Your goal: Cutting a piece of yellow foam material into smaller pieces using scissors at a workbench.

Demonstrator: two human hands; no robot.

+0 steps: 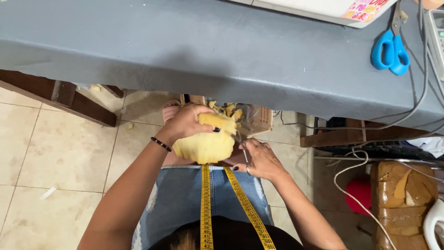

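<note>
I am observing a piece of yellow fabric (pixel 206 144), bunched and rounded, being held over the person's lap just below the near edge of the grey surface (pixel 185 51). The left hand (pixel 187 122) is wrapping over its top, fingers closed on the cloth, apparently to keep it gathered and taut. The right hand (pixel 260 159) is sitting just beside the fabric's right edge, its grip closed around a small metal cutting tool (pixel 242 147), probably snips, whose tip is meeting the cloth; I judge the fabric is being held up this way so that the edge is presented to the blade. I cannot tell the tool's exact kind, as the fingers are covering most of it.

A yellow measuring tape (pixel 206 208) is hanging from the person's neck in two strands, keeping it within reach. Yellow scraps (pixel 226 109) are lying in an open container on the floor directly beneath the hands, in my judgement placed to catch offcuts.

Further out, blue-handled scissors (pixel 390 48) are resting on the surface at the far right, well apart from the hands. Grey cables (pixel 416 92) are trailing off that edge toward the floor. A brown wrapped bundle (pixel 402 199) is standing at the lower right on the tiled floor (pixel 60 153).
</note>
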